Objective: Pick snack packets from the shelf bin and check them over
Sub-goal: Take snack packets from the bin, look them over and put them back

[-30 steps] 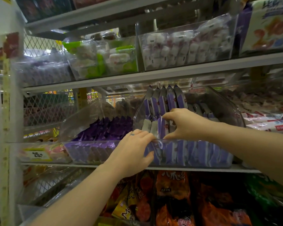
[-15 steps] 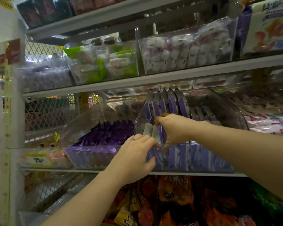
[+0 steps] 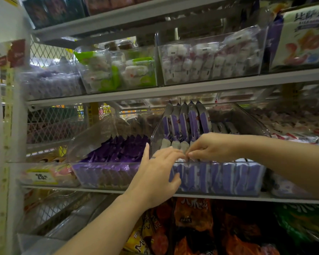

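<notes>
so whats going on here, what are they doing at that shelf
A person is working at a clear bin of purple-and-white snack packets on the shelf. The left hand holds the bin's front rim, fingers over it, thumb on the front. The right hand reaches in and seems to pinch a front-row packet's top. None is lifted out yet.

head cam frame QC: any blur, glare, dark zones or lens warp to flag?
Head view: fingertips of the left hand smear with motion blur where they meet the right hand, so both grips are unclear; glare hazes the sloped side wall of the clear bin; shelf edges fan apart toward the right under the wide lens; the bags on the bottom shelf sit in deep shadow.
</notes>
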Demonstrator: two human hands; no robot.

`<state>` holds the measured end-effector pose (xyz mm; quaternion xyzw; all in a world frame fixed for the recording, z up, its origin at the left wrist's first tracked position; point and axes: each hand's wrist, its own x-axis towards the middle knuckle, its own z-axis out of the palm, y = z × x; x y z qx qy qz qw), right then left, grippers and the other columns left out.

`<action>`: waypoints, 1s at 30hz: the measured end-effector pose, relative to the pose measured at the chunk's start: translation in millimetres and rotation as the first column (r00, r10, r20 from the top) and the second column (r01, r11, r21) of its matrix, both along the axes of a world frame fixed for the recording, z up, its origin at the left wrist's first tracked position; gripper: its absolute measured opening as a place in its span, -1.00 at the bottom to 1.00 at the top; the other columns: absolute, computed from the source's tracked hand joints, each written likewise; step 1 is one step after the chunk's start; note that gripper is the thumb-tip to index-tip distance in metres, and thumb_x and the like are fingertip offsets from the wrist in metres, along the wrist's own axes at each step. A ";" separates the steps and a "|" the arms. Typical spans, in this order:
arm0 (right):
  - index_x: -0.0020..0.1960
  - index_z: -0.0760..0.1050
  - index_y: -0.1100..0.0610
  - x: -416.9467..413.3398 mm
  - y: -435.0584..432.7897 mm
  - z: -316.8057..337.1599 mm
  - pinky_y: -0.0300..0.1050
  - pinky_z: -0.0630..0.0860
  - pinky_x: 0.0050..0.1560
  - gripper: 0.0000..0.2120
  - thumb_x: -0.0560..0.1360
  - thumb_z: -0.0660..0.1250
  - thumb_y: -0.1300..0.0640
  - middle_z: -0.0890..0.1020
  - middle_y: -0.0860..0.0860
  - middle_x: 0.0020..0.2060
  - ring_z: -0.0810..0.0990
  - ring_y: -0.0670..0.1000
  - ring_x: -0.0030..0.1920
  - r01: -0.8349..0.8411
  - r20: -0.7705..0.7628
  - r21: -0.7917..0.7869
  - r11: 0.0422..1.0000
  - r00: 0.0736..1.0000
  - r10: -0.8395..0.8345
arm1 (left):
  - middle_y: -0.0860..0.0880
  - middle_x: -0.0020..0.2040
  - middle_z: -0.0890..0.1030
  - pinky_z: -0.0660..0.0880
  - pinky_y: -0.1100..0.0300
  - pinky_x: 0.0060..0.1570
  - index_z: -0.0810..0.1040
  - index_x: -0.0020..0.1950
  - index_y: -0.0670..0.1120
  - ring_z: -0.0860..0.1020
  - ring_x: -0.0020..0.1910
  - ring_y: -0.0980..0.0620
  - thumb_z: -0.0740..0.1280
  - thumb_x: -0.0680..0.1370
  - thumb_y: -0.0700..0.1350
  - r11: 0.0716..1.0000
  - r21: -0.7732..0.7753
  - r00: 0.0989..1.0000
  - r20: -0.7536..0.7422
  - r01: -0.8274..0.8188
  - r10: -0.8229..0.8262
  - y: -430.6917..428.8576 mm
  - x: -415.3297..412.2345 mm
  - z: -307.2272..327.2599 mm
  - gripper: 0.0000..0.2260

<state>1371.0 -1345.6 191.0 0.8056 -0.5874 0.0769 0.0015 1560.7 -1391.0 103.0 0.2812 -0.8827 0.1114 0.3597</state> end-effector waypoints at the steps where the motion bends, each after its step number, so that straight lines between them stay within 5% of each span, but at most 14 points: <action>1: 0.17 0.60 -0.01 -2.6 2.9 3.9 -0.30 0.44 -0.06 -0.77 0.62 0.20 0.03 0.66 -0.06 -0.02 0.57 -0.15 -0.09 -0.022 -0.013 -0.062 0.998 1.000 0.022 | 0.24 0.37 0.43 -0.47 0.00 0.43 0.35 0.37 0.20 0.21 0.44 0.26 0.25 0.54 0.03 1.000 -0.007 1.000 0.028 -0.012 0.012 0.4 -1.1 0.2 -0.60; 5: 0.16 0.62 -0.02 -4.5 6.6 7.9 -0.42 0.45 -0.07 -0.77 0.55 0.32 0.18 0.60 -0.25 -0.13 0.56 -0.27 -0.12 -0.065 -0.063 -0.067 0.996 0.996 0.061 | 0.26 0.25 0.51 -0.56 0.07 0.36 0.41 0.28 0.21 0.38 0.31 0.23 0.25 0.54 0.02 0.999 0.010 0.997 0.055 -0.045 0.045 -1.7 -2.6 1.5 -0.69; 8: 0.15 0.63 -0.01 3.8 0.3 8.4 -0.38 0.41 -0.08 -0.78 0.54 0.34 0.16 0.51 -0.28 -0.19 0.52 -0.21 -0.13 -0.085 -0.170 -0.034 0.996 0.982 0.078 | 0.27 0.22 0.52 -0.24 -0.11 0.51 0.44 0.27 0.21 0.38 0.28 0.26 0.27 0.55 0.01 0.997 0.054 0.998 0.031 -0.051 0.049 -4.4 -1.8 2.4 -0.70; 12: 0.14 0.63 0.00 13.9 -9.5 13.5 -0.16 0.53 0.07 -0.79 0.52 0.37 0.16 0.62 -0.14 -0.06 0.58 -0.09 -0.05 -0.071 -0.227 0.005 0.997 0.971 0.071 | 0.28 0.23 0.52 0.06 -0.05 0.47 0.47 0.27 0.21 0.33 0.26 0.29 0.27 0.55 -0.01 0.995 0.094 0.999 0.015 -0.035 0.034 -3.9 1.3 5.0 -0.70; 15: 0.12 0.63 0.01 13.8 -13.9 11.6 -0.09 0.56 0.11 -0.80 0.52 0.37 0.17 0.65 -0.05 0.02 0.60 -0.04 0.01 -0.075 -0.243 0.014 0.997 0.967 0.076 | 0.26 0.22 0.53 0.07 -0.08 0.47 0.47 0.27 0.19 0.38 0.27 0.25 0.27 0.55 -0.03 0.993 0.111 0.999 0.020 -0.033 0.031 -2.5 1.6 6.5 -0.70; 19: 0.07 0.62 0.00 6.4 -16.4 -0.4 -0.36 0.39 -0.15 -0.86 0.55 0.33 0.13 0.51 -0.14 -0.09 0.47 -0.15 -0.15 -0.121 -0.248 -0.085 0.989 0.964 0.096 | 0.26 0.20 0.54 0.07 -0.08 0.48 0.47 0.27 0.21 0.40 0.24 0.25 0.27 0.55 -0.03 0.994 0.103 1.000 0.008 -0.030 0.029 -0.8 1.4 5.6 -0.70; 24: 0.07 0.63 -0.07 2.2 -18.4 -1.5 -0.38 0.25 -0.27 -0.85 0.52 0.37 0.05 0.37 -0.21 -0.17 0.38 -0.19 -0.21 -0.148 -0.223 -0.108 0.983 0.967 0.121 | 0.28 0.18 0.54 0.07 0.08 0.45 0.46 0.26 0.24 0.38 0.22 0.30 0.27 0.53 -0.01 0.997 0.067 1.000 -0.006 -0.022 0.023 -0.9 0.1 3.0 -0.69; 30: 0.04 0.59 -0.03 2.1 -19.7 -4.4 -0.39 0.33 -0.23 -0.88 0.55 0.32 0.10 0.43 -0.20 -0.14 0.45 -0.20 -0.19 -0.104 -0.085 -0.139 0.985 0.992 0.092 | 0.26 0.19 0.53 0.09 -0.01 0.47 0.46 0.26 0.21 0.35 0.21 0.30 0.27 0.54 -0.01 0.994 0.101 0.999 -0.007 -0.034 0.035 0.5 1.4 3.5 -0.70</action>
